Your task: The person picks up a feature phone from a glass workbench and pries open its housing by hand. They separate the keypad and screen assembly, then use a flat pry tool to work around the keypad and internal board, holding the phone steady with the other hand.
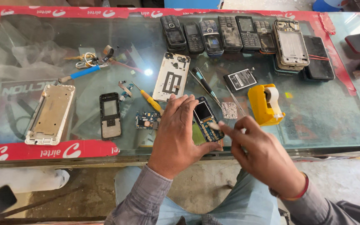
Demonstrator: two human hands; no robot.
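Glass counter top [334, 112] with red tape along its edges, bare concrete floor below at the near side. Far left: a silver phone frame [50, 114] lying flat, a key ring with a blue-handled tool [84, 68] beyond it. Next, a black phone front cover [110, 115], a small circuit board [146, 120], a yellow-handled screwdriver [150, 100], a white phone back panel [171, 77].

Left hand [178, 133] lies near centre, fingers curled over the left side of an opened phone [207, 118], thumb under its near end, gripping it. The phone has no casing: dark screen at the far end, blue keypad board with gold contacts at the near end, resting at the near edge of the glass.

Right hand [263, 156], just right of it, pinches a thin pale tool [213, 125], tip touching the keypad board.

Further right: a dark screwdriver [205, 85], a black battery [240, 79], a yellow tape dispenser [264, 104]. Far edge: a row of keypad phones [217, 35], then stacked frames [290, 43].
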